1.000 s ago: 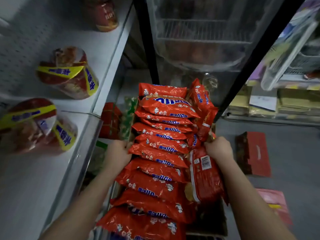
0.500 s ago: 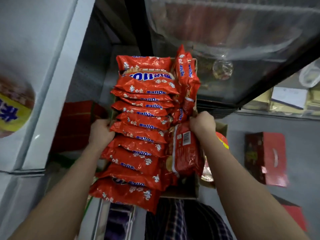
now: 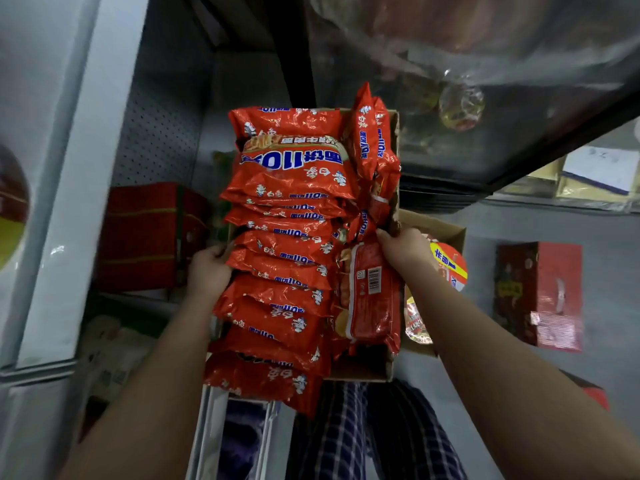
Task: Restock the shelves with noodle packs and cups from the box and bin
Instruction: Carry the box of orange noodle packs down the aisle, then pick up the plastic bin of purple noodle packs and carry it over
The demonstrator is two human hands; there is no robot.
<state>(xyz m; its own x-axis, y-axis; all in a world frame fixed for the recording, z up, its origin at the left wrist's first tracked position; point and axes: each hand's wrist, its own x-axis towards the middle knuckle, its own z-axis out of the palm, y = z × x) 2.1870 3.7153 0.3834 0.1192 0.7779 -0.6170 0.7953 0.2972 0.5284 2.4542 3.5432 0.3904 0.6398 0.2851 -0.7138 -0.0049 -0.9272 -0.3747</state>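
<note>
A cardboard box (image 3: 360,370) packed with several red noodle packs (image 3: 287,258) is held in front of me over the floor. My left hand (image 3: 207,271) grips its left edge, fingers curled over the rim beside the packs. My right hand (image 3: 405,249) grips the right edge, next to a pack lying with its barcode up (image 3: 372,296). Two packs stand on edge at the far right of the box (image 3: 374,147). Below my right hand, a second open carton (image 3: 436,226) on the floor holds noodle cups (image 3: 448,268) with red and yellow lids.
A white shelf edge (image 3: 69,202) runs down the left, with part of a noodle cup (image 3: 10,209) on it. Red gift boxes sit low on the left (image 3: 145,233) and on the floor at right (image 3: 540,292). A glass-door cabinet (image 3: 450,98) stands ahead.
My view has tipped downward and the shelf with cups has slid out to the left. Both hands keep their grip on the box. The floor carton with cups has come into sight.
</note>
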